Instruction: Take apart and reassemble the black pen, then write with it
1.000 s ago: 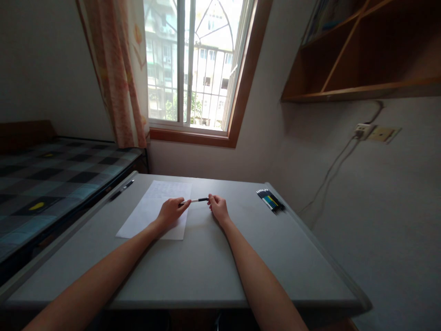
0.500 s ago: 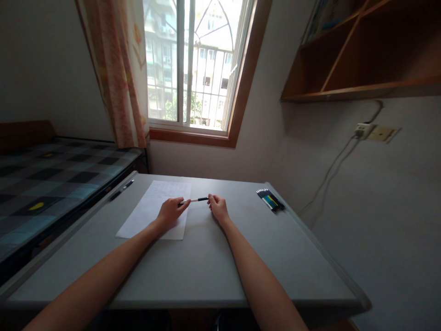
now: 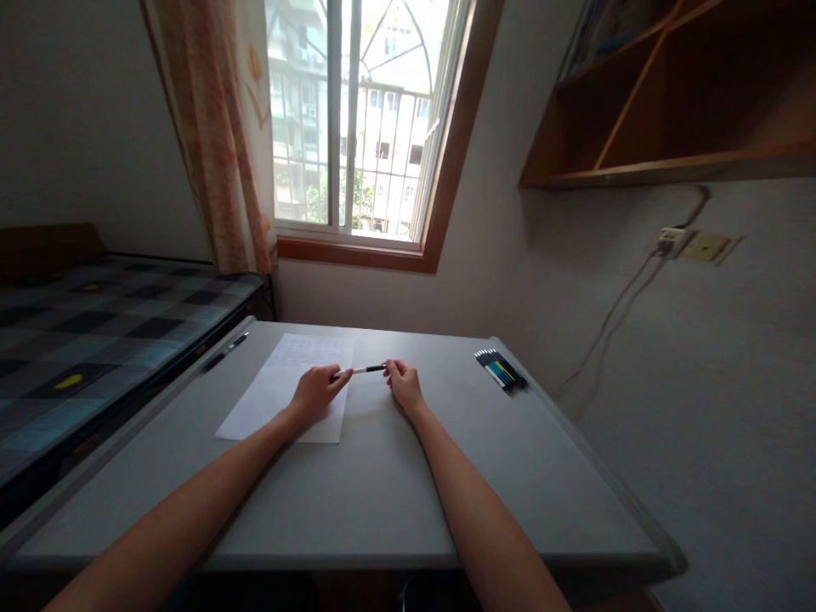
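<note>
A slim pen (image 3: 362,370), white in the middle with a black end, is held level between my two hands. My left hand (image 3: 315,389) is closed on its left end, over the right side of a white sheet of paper (image 3: 274,399). Faint writing or print shows on the upper part of the sheet. My right hand (image 3: 404,384) pinches the black right end, just beyond the paper's right edge. The fingers hide both tips of the pen.
Several dark pens (image 3: 501,371) lie side by side near the right edge of the grey table (image 3: 382,501). One black pen (image 3: 226,351) lies along the left edge. A bed (image 3: 127,314) stands to the left, a wooden shelf (image 3: 663,166) hangs at upper right.
</note>
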A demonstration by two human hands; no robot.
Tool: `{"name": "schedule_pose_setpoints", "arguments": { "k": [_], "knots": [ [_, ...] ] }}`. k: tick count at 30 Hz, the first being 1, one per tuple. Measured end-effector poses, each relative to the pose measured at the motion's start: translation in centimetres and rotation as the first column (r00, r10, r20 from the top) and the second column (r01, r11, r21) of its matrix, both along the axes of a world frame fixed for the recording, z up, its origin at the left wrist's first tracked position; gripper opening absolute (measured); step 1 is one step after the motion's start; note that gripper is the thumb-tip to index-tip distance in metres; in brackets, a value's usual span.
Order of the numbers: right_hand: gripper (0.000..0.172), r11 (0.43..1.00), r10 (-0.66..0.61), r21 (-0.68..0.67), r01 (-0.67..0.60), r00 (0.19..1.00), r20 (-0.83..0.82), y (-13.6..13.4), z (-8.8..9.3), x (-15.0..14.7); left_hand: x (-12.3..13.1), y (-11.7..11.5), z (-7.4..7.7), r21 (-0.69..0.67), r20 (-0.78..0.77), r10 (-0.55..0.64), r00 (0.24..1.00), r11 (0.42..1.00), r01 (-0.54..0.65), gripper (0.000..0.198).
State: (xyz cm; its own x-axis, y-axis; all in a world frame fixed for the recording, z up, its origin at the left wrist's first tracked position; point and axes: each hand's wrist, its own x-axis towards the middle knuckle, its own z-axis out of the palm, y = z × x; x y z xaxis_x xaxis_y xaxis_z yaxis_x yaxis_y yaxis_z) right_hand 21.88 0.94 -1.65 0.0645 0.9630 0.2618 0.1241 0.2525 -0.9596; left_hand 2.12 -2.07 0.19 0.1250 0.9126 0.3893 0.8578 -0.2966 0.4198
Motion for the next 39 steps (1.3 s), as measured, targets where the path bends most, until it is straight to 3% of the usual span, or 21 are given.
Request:
{"name": "schedule_pose_setpoints", "arguments": {
  "k": [39],
  "knots": [
    [0.029,0.999,0.04,0.004,-0.04,0.999,-0.003,0.03,0.07,-0.07,0.08,-0.2,0.23,-0.008,0.017,0.001,1.0,1.0,-0.001,0.047]
  ]
}}
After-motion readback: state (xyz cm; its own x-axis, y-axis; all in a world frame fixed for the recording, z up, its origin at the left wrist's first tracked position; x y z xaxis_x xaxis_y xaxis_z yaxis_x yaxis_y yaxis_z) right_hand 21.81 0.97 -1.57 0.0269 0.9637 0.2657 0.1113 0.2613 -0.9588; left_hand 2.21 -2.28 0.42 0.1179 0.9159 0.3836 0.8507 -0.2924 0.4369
